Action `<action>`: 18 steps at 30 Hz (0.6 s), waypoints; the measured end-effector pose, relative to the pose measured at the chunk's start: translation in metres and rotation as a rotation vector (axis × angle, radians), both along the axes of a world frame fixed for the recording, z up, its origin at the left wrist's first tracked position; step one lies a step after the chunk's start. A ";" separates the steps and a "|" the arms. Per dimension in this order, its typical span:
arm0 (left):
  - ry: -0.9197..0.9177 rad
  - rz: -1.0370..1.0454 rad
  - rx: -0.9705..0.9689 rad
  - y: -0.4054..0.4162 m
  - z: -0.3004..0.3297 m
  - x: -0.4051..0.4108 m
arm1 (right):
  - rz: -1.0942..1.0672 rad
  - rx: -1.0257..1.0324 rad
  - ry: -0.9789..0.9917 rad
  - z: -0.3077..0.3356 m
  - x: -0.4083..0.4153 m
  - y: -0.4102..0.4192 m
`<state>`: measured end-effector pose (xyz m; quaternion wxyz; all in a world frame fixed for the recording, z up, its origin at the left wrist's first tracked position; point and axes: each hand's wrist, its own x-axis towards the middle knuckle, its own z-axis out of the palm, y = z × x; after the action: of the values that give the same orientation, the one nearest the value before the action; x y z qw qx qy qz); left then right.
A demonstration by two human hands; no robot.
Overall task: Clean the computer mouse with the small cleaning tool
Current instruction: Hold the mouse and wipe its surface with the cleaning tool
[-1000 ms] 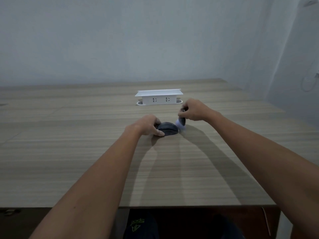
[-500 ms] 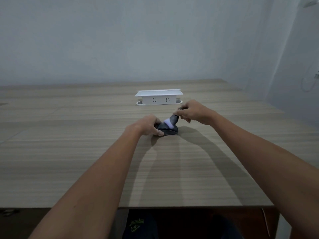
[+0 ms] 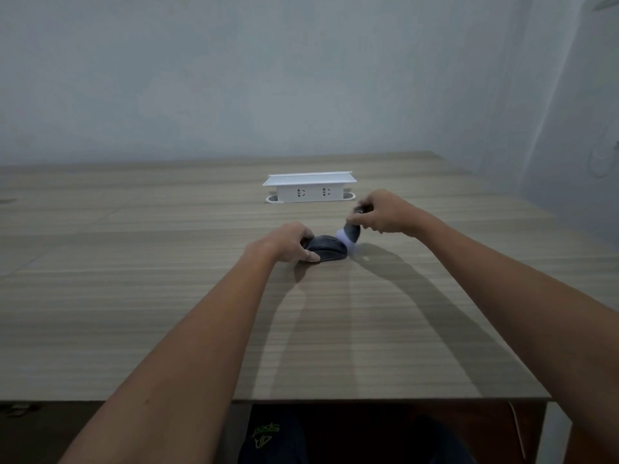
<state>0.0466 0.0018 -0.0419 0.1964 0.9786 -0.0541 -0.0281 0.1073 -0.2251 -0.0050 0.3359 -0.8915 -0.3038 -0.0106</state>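
Observation:
A dark computer mouse (image 3: pixel 330 250) lies flat on the wooden table (image 3: pixel 167 296) a little beyond its middle. My left hand (image 3: pixel 284 242) grips the mouse's left end, thumb along the near side. My right hand (image 3: pixel 382 212) pinches a small cleaning brush (image 3: pixel 350 234) with a dark handle and a pale bristle head. The bristles touch the mouse's right end, and the handle tilts up to the right. Part of the handle is hidden inside my fingers.
A white socket box (image 3: pixel 310 189) stands on the table just behind the hands. The table's near edge runs across the bottom, its right edge slants away at the right. A grey wall (image 3: pixel 301 78) closes the back.
The brush has swept from the top of the mouse back to its right end, and my right hand moved right with it. My left hand has kept its hold.

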 end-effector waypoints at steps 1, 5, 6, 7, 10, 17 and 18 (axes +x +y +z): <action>0.001 0.001 -0.001 0.000 0.000 0.000 | 0.041 0.076 0.058 0.000 -0.003 0.001; -0.015 0.011 -0.001 -0.001 -0.001 0.000 | 0.053 0.063 0.098 -0.007 -0.002 0.001; -0.023 0.014 0.001 -0.001 -0.001 -0.001 | 0.014 -0.011 0.038 -0.007 0.001 -0.001; -0.030 0.018 0.003 -0.002 -0.002 -0.001 | -0.017 -0.069 -0.014 -0.006 0.002 -0.003; -0.040 0.032 0.006 -0.003 -0.002 -0.002 | 0.025 0.061 0.054 -0.006 -0.002 -0.004; -0.081 0.060 -0.073 -0.007 -0.004 -0.006 | -0.030 -0.054 -0.086 -0.007 -0.002 -0.003; -0.091 0.065 -0.096 -0.007 -0.004 -0.007 | -0.031 0.018 -0.080 -0.005 -0.003 0.000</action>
<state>0.0394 -0.0050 -0.0463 0.2410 0.9696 -0.0323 0.0257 0.1039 -0.2256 -0.0100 0.3312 -0.8920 -0.3030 -0.0540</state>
